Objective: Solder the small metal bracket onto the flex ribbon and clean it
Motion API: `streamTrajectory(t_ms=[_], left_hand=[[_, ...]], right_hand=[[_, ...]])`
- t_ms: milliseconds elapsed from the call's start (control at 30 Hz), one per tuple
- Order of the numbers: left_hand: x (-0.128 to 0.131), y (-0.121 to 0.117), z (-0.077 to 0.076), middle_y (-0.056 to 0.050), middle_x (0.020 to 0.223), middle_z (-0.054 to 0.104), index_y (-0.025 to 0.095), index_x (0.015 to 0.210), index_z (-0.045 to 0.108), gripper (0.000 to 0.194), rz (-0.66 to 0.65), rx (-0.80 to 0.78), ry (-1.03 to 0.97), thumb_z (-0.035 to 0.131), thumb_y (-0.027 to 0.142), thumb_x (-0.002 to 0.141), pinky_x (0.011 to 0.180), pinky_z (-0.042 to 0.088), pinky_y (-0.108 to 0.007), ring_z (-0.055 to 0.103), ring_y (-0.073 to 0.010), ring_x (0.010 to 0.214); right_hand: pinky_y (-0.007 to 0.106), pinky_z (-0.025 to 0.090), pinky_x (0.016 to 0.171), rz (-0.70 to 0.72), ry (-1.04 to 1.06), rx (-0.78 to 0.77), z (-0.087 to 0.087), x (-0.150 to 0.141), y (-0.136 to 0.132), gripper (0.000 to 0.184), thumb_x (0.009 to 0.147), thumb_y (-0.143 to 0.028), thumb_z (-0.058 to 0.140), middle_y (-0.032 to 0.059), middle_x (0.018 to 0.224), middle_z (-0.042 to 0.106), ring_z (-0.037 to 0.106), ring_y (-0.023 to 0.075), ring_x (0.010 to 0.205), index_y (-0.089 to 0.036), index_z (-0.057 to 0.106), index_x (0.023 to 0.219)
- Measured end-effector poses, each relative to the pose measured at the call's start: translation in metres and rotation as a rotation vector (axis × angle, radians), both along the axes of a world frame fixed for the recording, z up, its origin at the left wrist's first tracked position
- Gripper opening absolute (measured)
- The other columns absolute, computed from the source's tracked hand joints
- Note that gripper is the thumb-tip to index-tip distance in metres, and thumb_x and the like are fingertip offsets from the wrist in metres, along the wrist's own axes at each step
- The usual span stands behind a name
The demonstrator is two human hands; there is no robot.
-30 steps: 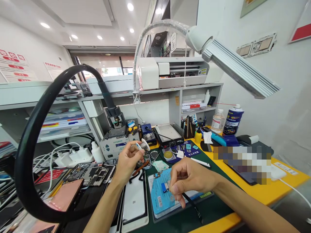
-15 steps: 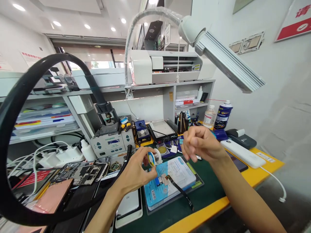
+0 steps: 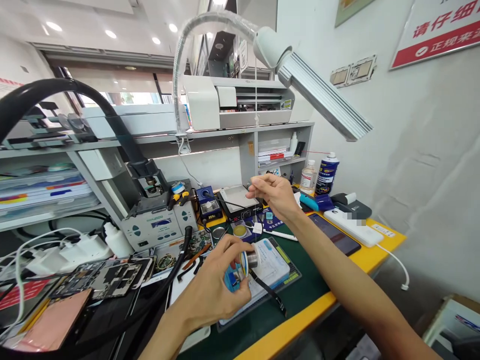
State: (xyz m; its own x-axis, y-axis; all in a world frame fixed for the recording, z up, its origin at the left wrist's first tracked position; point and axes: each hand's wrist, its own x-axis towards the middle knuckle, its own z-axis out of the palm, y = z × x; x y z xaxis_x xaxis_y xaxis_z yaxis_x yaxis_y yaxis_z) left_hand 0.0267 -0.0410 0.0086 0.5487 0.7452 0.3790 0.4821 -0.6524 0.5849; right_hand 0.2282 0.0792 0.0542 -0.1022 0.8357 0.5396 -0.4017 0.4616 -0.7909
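Fingers of your left hand (image 3: 213, 285) are curling closed around a solder spool (image 3: 252, 259), holding it just above a blue booklet (image 3: 272, 265), while your right fingers (image 3: 262, 182) are pinching shut on a thin solder wire (image 3: 255, 207) that is drawn up off the spool, with more still wound on it.

A small round spool of silver solder wire (image 3: 252, 259) with a blue-and-white rim sits pinched in the left hand (image 3: 212, 285), and a thin silvery strand (image 3: 255, 207) runs up from near it to the raised, pinching right hand (image 3: 272, 192).
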Motion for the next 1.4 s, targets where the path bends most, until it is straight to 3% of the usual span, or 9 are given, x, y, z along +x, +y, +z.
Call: streamTrajectory(t_ms=[167,367,533,633,833,933,1033,1167,1400], left_hand=[[0.004,-0.007,-0.001,-0.003,0.119,0.049,0.031,0.123,0.048,0.060,-0.039,0.052,-0.030,0.056,0.001,0.072,0.089,0.044,-0.029,0.053,-0.0166,0.095],[0.004,-0.012,0.003,-0.005,0.121,0.050,0.029,0.124,0.048,0.062,-0.048,0.105,-0.091,0.058,0.000,0.070,0.096,0.044,-0.031,0.054,-0.0192,0.107],[0.001,-0.017,0.003,-0.007,0.123,0.050,0.028,0.125,0.049,0.063,-0.008,0.145,-0.189,0.061,0.001,0.069,0.100,0.045,-0.035,0.054,-0.0228,0.113],[-0.001,-0.015,0.002,-0.008,0.122,0.051,0.027,0.126,0.051,0.062,0.033,0.167,-0.357,0.062,0.002,0.070,0.099,0.047,-0.036,0.055,-0.0237,0.114],[-0.014,0.005,0.008,-0.008,0.111,0.065,0.023,0.122,0.057,0.042,0.283,0.059,-0.821,0.069,0.019,0.082,0.083,0.056,-0.032,0.066,-0.0217,0.099],[-0.026,0.022,0.009,-0.008,0.103,0.067,0.018,0.123,0.056,0.050,0.494,0.029,-0.937,0.075,0.032,0.079,0.077,0.057,-0.033,0.068,-0.0213,0.088],[-0.037,0.037,0.006,-0.004,0.096,0.066,0.017,0.121,0.055,0.054,0.647,0.048,-0.922,0.078,0.036,0.076,0.076,0.056,-0.031,0.066,-0.0180,0.080],[-0.044,0.047,-0.001,-0.005,0.094,0.070,0.015,0.115,0.059,0.052,0.719,-0.023,-0.852,0.080,0.039,0.074,0.073,0.055,-0.029,0.068,-0.0180,0.076],[-0.042,0.052,-0.005,-0.010,0.099,0.073,0.011,0.116,0.060,0.054,0.659,-0.193,-0.748,0.075,0.045,0.076,0.072,0.057,-0.033,0.070,-0.0199,0.074]], right_hand=[[0.032,0.062,0.065,-0.094,-0.074,-0.005,-0.016,-0.013,0.008,0.036,0.070,-0.046,0.085,0.0028,0.069,0.075,0.074,0.0183,0.060,-0.015,0.071,0.078],[0.030,0.060,0.062,-0.167,-0.196,0.009,-0.034,-0.025,0.007,0.034,0.074,-0.048,0.081,0.0030,0.069,0.073,0.073,0.0188,0.060,-0.015,0.070,0.078],[0.028,0.058,0.059,-0.165,-0.298,-0.013,-0.049,-0.031,0.002,0.032,0.078,-0.047,0.077,0.0038,0.071,0.073,0.073,0.0184,0.061,-0.016,0.070,0.079],[0.028,0.058,0.058,-0.115,-0.343,-0.060,-0.054,-0.035,-0.004,0.033,0.078,-0.048,0.076,0.0041,0.070,0.074,0.073,0.0187,0.058,-0.016,0.070,0.076],[0.030,0.060,0.054,-0.074,-0.393,-0.159,-0.064,-0.040,-0.015,0.036,0.077,-0.050,0.077,0.0066,0.066,0.075,0.074,0.0213,0.055,-0.015,0.068,0.076],[0.033,0.061,0.058,-0.075,-0.407,-0.146,-0.066,-0.040,-0.020,0.036,0.081,-0.049,0.075,0.0088,0.068,0.076,0.075,0.0232,0.059,-0.014,0.066,0.076],[0.034,0.061,0.062,-0.099,-0.421,-0.065,-0.067,-0.038,-0.026,0.032,0.085,-0.045,0.072,0.0093,0.067,0.075,0.075,0.0235,0.064,-0.015,0.066,0.075],[0.035,0.058,0.066,-0.166,-0.442,0.155,-0.066,-0.035,-0.041,0.023,0.090,-0.035,0.068,0.0084,0.072,0.074,0.071,0.0216,0.069,-0.018,0.067,0.075],[0.035,0.057,0.068,-0.240,-0.439,0.615,-0.064,-0.038,-0.064,0.010,0.084,-0.013,0.069,0.0080,0.074,0.074,0.070,0.0212,0.072,-0.021,0.070,0.078]])
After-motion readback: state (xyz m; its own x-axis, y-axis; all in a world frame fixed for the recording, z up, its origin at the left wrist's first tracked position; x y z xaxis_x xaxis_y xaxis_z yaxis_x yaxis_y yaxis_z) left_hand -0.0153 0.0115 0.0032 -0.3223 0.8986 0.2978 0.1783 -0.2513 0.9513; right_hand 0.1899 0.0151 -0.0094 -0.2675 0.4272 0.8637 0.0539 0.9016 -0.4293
